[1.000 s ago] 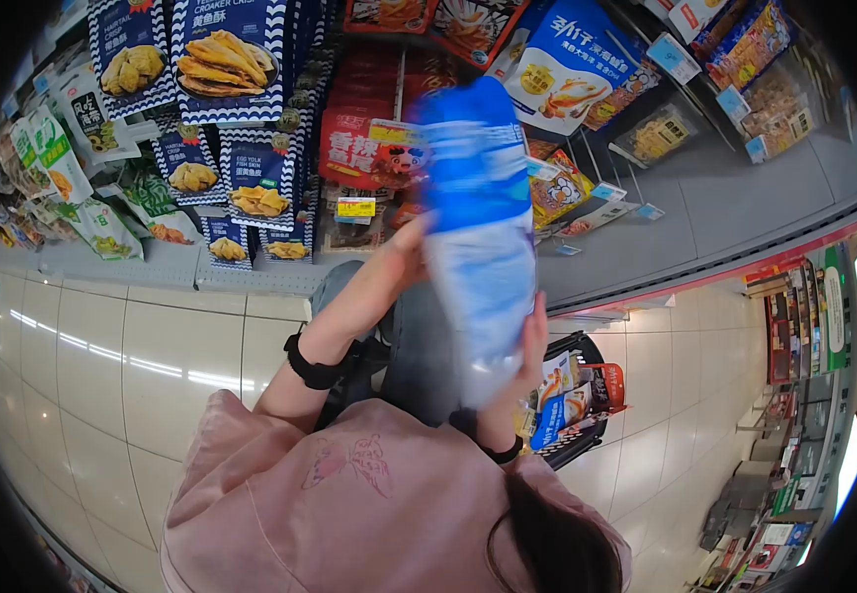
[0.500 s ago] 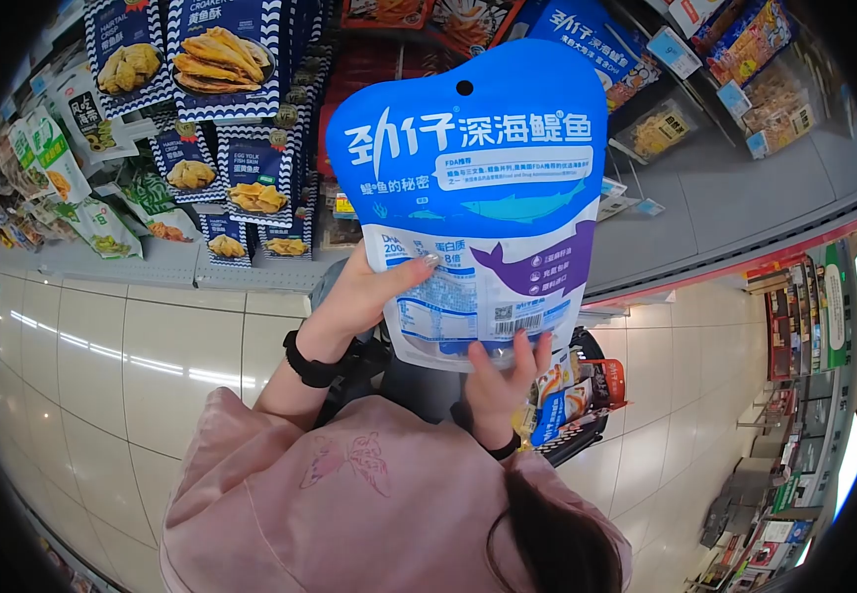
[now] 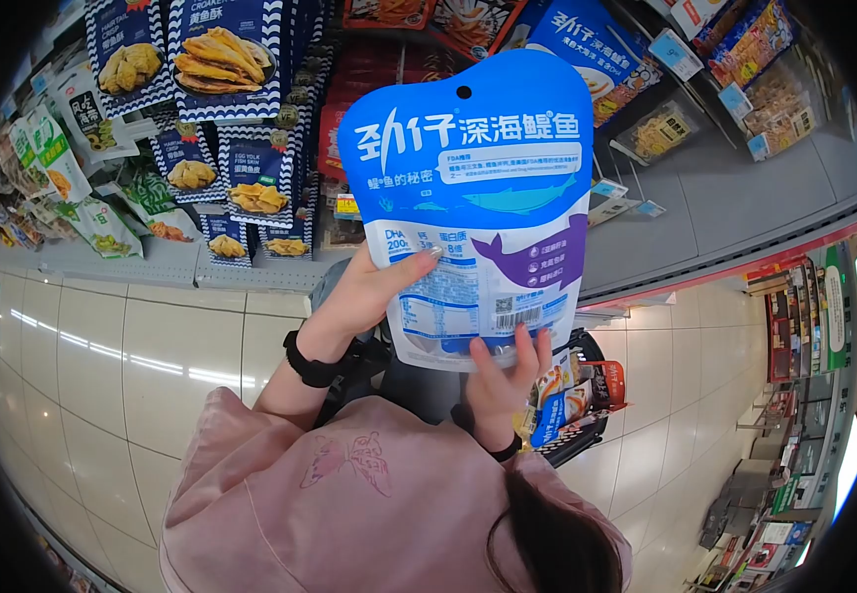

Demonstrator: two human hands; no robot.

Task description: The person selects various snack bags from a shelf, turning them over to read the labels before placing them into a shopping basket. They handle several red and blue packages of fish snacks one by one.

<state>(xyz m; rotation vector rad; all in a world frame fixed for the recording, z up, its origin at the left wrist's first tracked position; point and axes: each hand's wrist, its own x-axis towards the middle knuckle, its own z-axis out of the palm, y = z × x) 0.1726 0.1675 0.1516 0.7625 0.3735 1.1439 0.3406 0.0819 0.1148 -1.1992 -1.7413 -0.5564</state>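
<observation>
A large blue and white snack bag (image 3: 468, 208) is held up in front of the shelves, its printed back with a purple whale and a barcode facing me. My left hand (image 3: 364, 292) grips its left edge, thumb on the front and the other fingers hidden behind. At the lower right edge, the fingers of my right hand (image 3: 508, 381) rest on the front below the barcode; its thumb is hidden. Dark bands circle both wrists.
Navy snack bags (image 3: 226, 64) hang at upper left beside green packets (image 3: 102, 227). A grey shelf (image 3: 685, 232) runs to the right, with blue bags (image 3: 587, 49) above. A basket (image 3: 587, 435) holding packets stands on the tiled floor (image 3: 181, 346) behind my right hand.
The bag's upper part has narrowed slightly in view as it turned a little, and more of the blue bag behind it shows. Both hands keep their places on it.
</observation>
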